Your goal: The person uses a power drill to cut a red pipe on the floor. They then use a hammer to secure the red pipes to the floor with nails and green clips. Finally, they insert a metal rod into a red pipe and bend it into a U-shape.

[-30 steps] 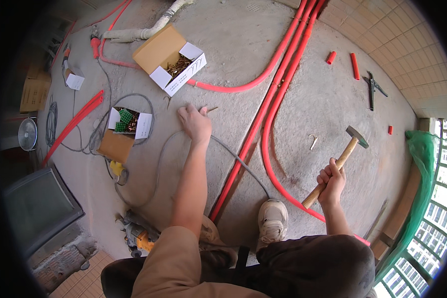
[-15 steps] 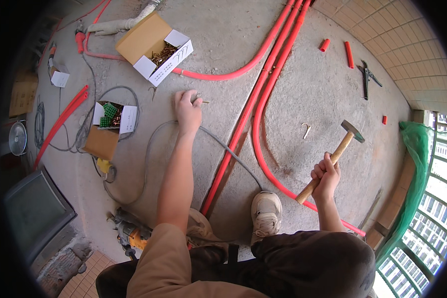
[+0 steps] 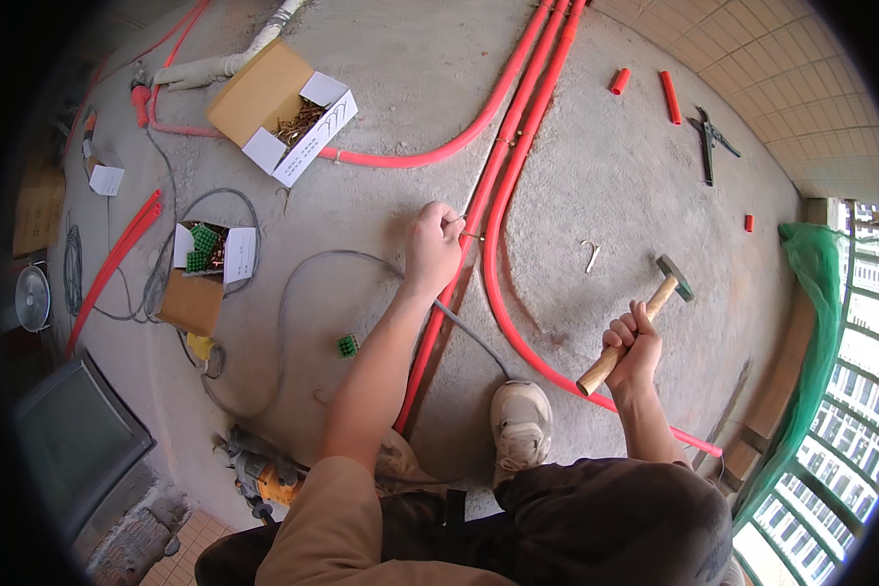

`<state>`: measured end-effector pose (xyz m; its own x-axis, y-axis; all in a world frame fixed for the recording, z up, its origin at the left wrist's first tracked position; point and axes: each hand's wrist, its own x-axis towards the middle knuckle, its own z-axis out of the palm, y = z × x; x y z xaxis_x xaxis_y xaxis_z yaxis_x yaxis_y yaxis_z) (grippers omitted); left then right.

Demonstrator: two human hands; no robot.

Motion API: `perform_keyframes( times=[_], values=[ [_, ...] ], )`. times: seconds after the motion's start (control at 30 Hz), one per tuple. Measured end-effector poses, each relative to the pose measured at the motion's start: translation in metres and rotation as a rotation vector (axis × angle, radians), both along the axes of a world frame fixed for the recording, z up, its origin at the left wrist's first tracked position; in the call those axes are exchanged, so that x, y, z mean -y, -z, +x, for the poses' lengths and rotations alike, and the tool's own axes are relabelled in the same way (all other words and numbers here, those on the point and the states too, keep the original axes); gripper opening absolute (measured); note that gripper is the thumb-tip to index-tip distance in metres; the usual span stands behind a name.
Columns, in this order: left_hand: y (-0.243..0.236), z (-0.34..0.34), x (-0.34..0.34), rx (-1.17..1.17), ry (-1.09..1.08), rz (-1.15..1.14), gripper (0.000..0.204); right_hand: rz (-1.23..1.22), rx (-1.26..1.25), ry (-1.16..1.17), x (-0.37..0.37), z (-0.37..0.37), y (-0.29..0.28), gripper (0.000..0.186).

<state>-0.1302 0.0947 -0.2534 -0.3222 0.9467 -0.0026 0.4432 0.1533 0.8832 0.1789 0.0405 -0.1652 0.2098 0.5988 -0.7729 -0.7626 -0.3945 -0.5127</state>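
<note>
Reaching out to the red pipes (image 3: 506,146) on the concrete floor, my left hand (image 3: 434,244) pinches a thin metal hook nail (image 3: 473,234), whose end shows beside the leftmost pipe. My fingers cover the rest of it. My right hand (image 3: 635,350) is wrapped round the wooden handle of a hammer (image 3: 661,295), its head raised and pointing away to the right. A loose J-shaped hook nail (image 3: 592,256) lies on the floor between the pipes and the hammer.
Open boxes of metal hooks (image 3: 301,122) and green-tipped fasteners (image 3: 205,246) sit to the left. A grey cable (image 3: 347,254) loops under my left arm and over the pipes. Pliers (image 3: 708,146) and cut pipe pieces (image 3: 671,98) lie far right; a yellow power tool (image 3: 264,479) lies near left.
My left hand has moved right, from the bare floor to the red pipes, carrying the hook nail. My right hand still holds the hammer, its head slightly lower and further left.
</note>
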Motion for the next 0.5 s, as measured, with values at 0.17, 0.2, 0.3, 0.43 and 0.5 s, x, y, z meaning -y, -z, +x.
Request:
perform_keyframes(
  times=[0.17,0.2,0.3,0.43,0.5],
  values=[
    [0.004,0.016,-0.004,-0.072,-0.024,0.112,0.012,-0.044,-0.013,-0.070,0.009,-0.002,-0.008,0.008],
    [0.001,0.019,-0.005,-0.064,-0.018,0.139,0.014,-0.053,-0.020,-0.074,0.010,-0.001,-0.008,0.009],
    [0.007,0.016,-0.007,-0.029,0.091,0.190,0.021,-0.069,0.019,-0.080,0.012,-0.007,-0.013,0.010],
    [0.009,0.018,-0.007,-0.063,0.218,0.310,0.029,-0.046,0.090,-0.109,0.016,-0.006,-0.011,0.010],
    [0.011,0.020,-0.006,-0.133,0.264,0.335,0.031,-0.044,0.135,-0.120,0.016,-0.006,-0.012,0.010]
  ],
)
